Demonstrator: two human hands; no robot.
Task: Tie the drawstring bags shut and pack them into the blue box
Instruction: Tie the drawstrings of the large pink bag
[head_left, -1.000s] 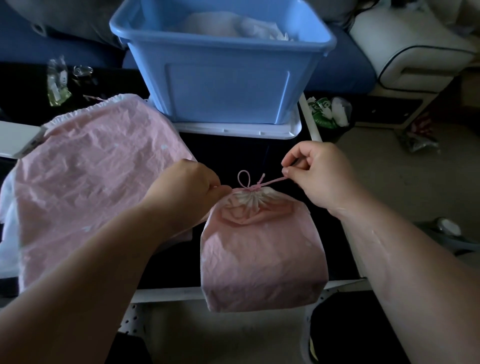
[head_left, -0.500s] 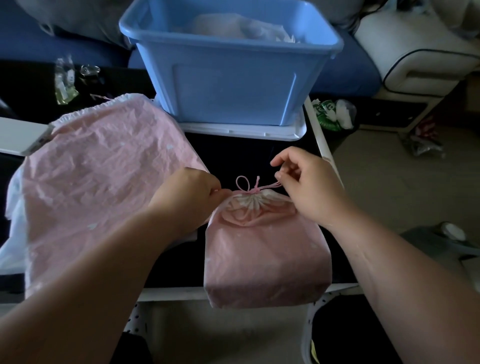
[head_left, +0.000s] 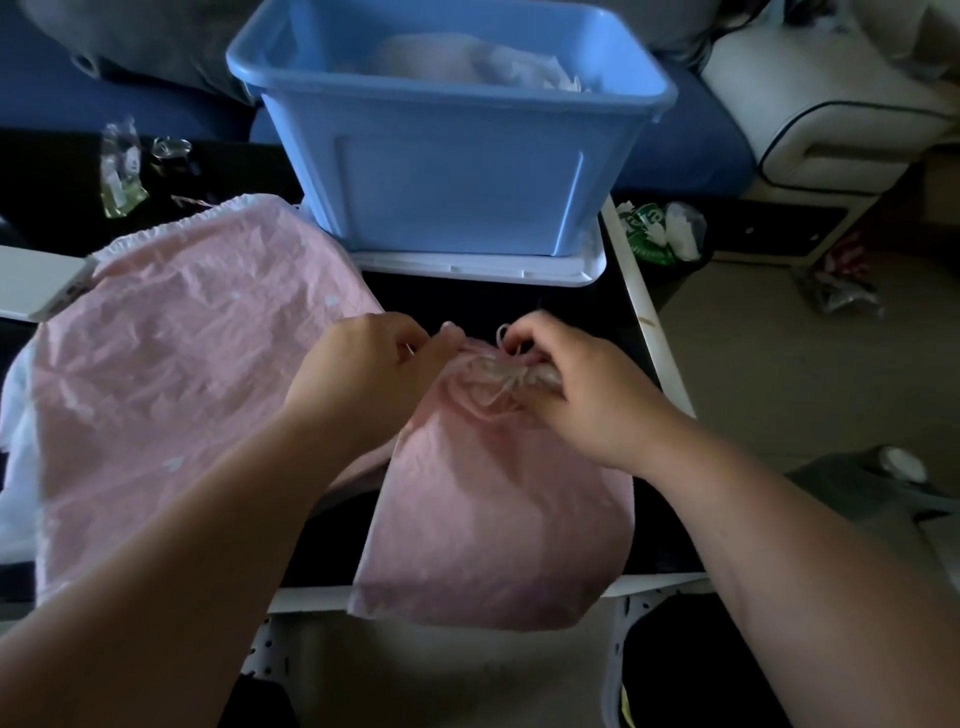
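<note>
The pink bag (head_left: 493, 509), crinkled and plump, lies on the table (head_left: 649, 322) with its bottom hanging over the near edge. Its length runs away from the person, with the gathered mouth pointing toward the box (head_left: 457, 171). The left hand (head_left: 363, 374) pinches the mouth with curled fingers. The right hand (head_left: 582, 395), also curled, pinches the cord (head_left: 503, 338) loop.
</note>
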